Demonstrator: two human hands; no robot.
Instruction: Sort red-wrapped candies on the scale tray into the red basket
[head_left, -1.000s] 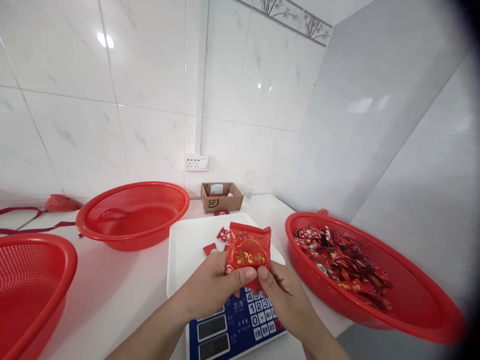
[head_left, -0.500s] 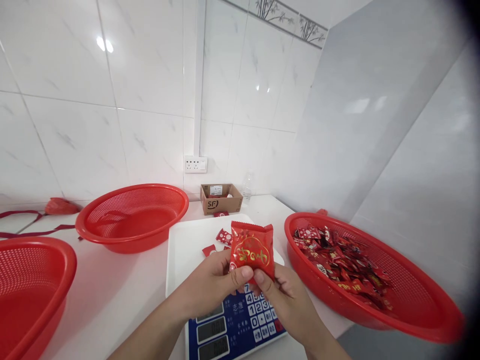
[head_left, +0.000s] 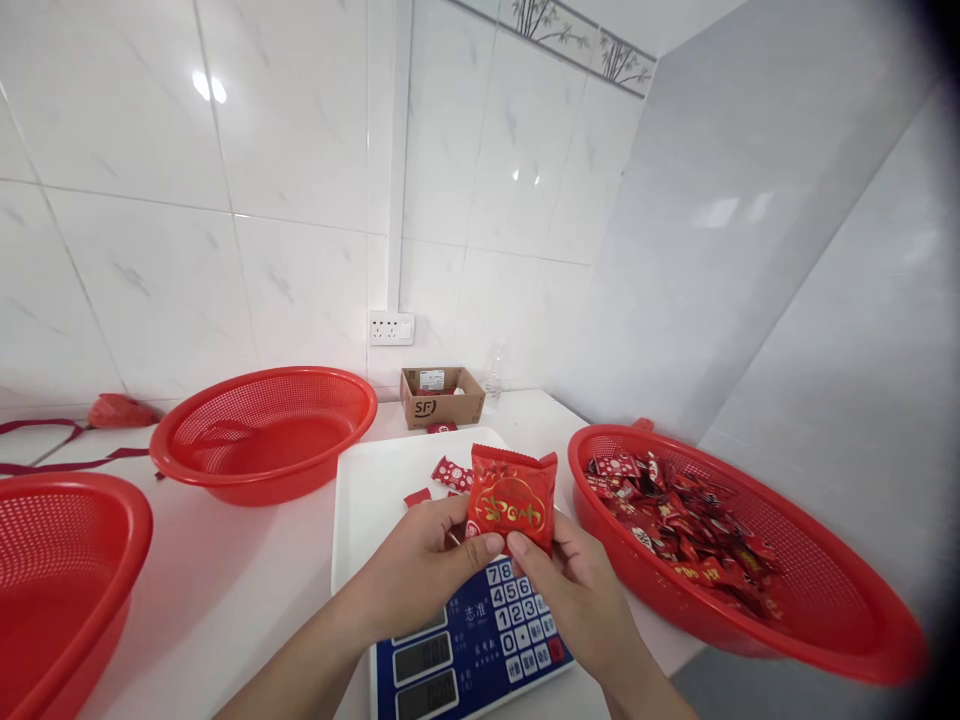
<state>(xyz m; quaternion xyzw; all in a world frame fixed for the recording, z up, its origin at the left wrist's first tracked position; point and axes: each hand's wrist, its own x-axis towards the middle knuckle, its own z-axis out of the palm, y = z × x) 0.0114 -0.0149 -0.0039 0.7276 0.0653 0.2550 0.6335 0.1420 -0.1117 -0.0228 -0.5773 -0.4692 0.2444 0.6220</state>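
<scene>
Between my two hands is a square red candy packet (head_left: 513,490) with gold writing and crimped edges. My left hand (head_left: 435,560) pinches its lower left part, and my right hand (head_left: 570,590) grips the lower right, thumbs close together on the front. The packet is held up over a digital scale (head_left: 450,650) with a blue keypad panel. On the scale's white pan (head_left: 375,490) lie a few small red wrapped candies (head_left: 451,473), partly hidden behind my left hand and the packet.
A red basket (head_left: 847,610) full of red packets stands on the right. Two more red baskets, a far one (head_left: 262,380) and a near one (head_left: 139,545), are on the left. At the wall are a cardboard box (head_left: 450,408), a clear bottle (head_left: 495,370) and a socket (head_left: 391,329).
Both hands have shifted slightly, and the packet has moved a little to the right and tipped more upright. It stays held in both hands.
</scene>
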